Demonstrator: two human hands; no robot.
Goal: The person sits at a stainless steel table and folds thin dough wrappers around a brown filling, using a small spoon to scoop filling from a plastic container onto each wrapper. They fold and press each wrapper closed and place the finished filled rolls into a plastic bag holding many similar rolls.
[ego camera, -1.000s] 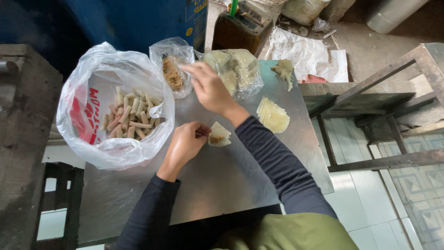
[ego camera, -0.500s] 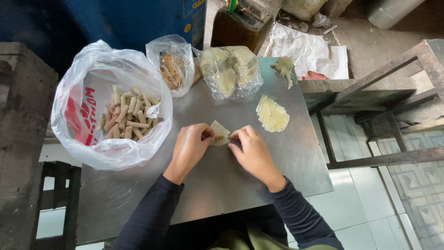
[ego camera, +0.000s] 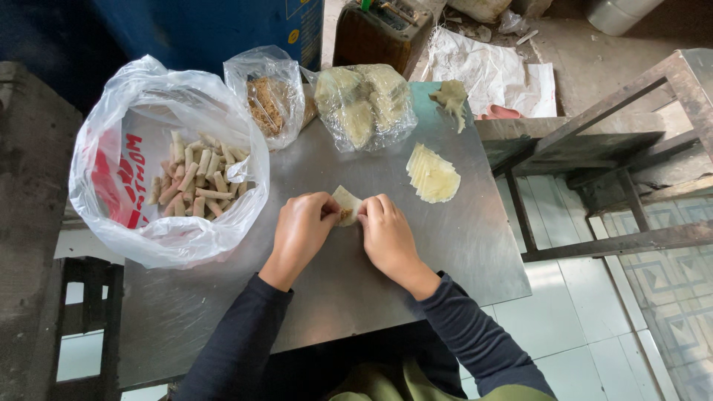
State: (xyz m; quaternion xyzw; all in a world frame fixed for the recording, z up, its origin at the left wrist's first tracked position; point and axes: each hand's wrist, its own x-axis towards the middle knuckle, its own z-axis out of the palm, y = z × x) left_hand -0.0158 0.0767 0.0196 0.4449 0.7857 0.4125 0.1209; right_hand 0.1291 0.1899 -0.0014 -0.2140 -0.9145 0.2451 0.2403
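Grey metal is serving as the work surface (ego camera: pixel 460 245) here, standing over pale floor tiles (ego camera: pixel 572 327) with a rusty metal frame (ego camera: pixel 594 148) off to one side. Both hands are meeting near the middle of it. The left hand (ego camera: pixel 301 230) and the right hand (ego camera: pixel 386 234) are each pinching an edge of a small pale wrapper (ego camera: pixel 346 204), which is lying on the metal between their fingertips with a bit of brown filling showing in its fold. Each grip is closed on that wrapper.

Just beyond the right hand, a fanned stack of wrappers (ego camera: pixel 432 174) is lying flat, apart from the fingers. Beside the left hand, a large white plastic bag (ego camera: pixel 134 148) is sitting open, with a heap of finished rolls (ego camera: pixel 197 182) inside it. Behind the hands, a small clear bag of brown filling (ego camera: pixel 271 100) and a clear bag of pale sheets (ego camera: pixel 364 108) are standing side by side, close together. A crumpled greenish lump (ego camera: pixel 451 96) is resting at the far edge. Nothing is lying between the hands and the stack; the big bag is crowding the left forearm's side. Dark sleeves are covering both arms.
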